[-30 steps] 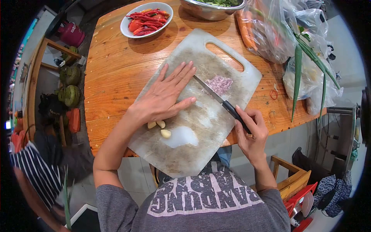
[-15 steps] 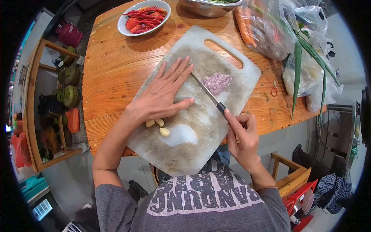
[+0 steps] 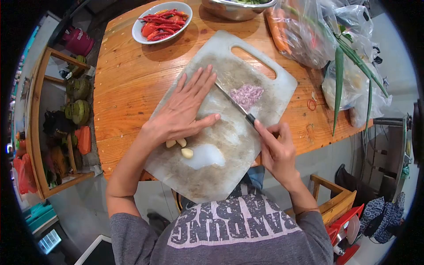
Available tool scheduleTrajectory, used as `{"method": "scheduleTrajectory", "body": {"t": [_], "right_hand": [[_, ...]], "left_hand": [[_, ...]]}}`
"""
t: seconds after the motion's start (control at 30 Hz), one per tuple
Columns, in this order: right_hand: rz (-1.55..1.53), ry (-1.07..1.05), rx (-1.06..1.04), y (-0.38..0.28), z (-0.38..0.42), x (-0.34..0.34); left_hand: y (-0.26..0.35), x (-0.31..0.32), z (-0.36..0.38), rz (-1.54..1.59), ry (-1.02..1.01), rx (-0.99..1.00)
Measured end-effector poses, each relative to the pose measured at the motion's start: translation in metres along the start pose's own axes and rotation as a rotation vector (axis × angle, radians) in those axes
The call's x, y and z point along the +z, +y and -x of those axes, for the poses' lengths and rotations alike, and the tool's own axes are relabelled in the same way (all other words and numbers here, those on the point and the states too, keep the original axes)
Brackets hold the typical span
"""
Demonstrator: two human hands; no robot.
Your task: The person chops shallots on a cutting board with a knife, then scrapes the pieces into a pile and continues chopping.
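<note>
My left hand [image 3: 181, 108] lies flat on the cutting board [image 3: 207, 181], palm down, fingers together and thumb stretched out. In my right hand [image 3: 278, 152] is a knife [image 3: 232, 99], gripped by its black handle. Its blade rests along the board, the tip close beside my left fingertips. Finely chopped shallot [image 3: 246, 95] sits in a small heap just right of the blade. Peeled garlic cloves [image 3: 187, 153] lie by my left wrist, one near a whitish patch on the board. Whether anything is under my left palm is hidden.
A white bowl [image 3: 137, 32] of red chilies and tomatoes stands at the back left of the wooden table [image 3: 117, 84]. Behind the board is a metal bowl [image 3: 234, 13] with greens. Plastic bags [image 3: 309, 39] with carrots, long green leaves [image 3: 339, 84] and a rubber band [image 3: 312, 104] lie right.
Both hands and the knife keep nearly the same pose on the board. The whole view has shifted slightly, and a pale-edged dark object has appeared at the lower left.
</note>
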State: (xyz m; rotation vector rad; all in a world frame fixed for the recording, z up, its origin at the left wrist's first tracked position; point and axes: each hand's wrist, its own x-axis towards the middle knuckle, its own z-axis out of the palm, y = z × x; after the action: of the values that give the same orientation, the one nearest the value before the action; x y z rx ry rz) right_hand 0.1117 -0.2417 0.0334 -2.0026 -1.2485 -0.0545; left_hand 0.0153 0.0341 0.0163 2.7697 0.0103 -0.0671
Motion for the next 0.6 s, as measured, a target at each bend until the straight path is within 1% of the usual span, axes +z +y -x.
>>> {"method": "scheduleTrajectory", "body": {"t": [0.03,0.17,0.23,0.27,0.33,0.43,0.53,0.57,0.6], "right_hand": [[-0.003,-0.004,-0.005,0.003,-0.001,0.0],[-0.028,-0.061,0.088,0.013,0.002,0.005],[0.0,-0.005,0.014,0.008,-0.003,-0.001],[0.008,0.018,-0.009,0.003,0.0,-0.002],[0.005,0.005,0.005,0.01,0.003,0.0],[0.027,0.02,-0.022,0.009,-0.002,-0.003],[0.04,0.027,-0.028,0.009,-0.001,-0.004],[0.039,0.017,-0.032,0.011,-0.002,-0.004],[0.01,0.056,-0.022,0.002,-0.003,-0.007]], "left_hand": [[0.0,0.0,0.0,-0.003,-0.001,-0.008],[0.001,0.0,-0.001,0.016,0.038,0.001],[0.001,0.003,-0.001,-0.031,0.017,0.009],[0.003,0.004,0.002,0.0,0.019,-0.005],[0.004,-0.002,-0.002,0.044,0.044,-0.021],[0.005,0.004,-0.001,-0.056,0.024,0.004],[0.004,0.002,-0.003,0.027,0.044,-0.023],[0.002,0.0,-0.006,0.006,0.059,-0.019],[0.004,0.002,-0.004,-0.003,0.051,-0.017]]}}
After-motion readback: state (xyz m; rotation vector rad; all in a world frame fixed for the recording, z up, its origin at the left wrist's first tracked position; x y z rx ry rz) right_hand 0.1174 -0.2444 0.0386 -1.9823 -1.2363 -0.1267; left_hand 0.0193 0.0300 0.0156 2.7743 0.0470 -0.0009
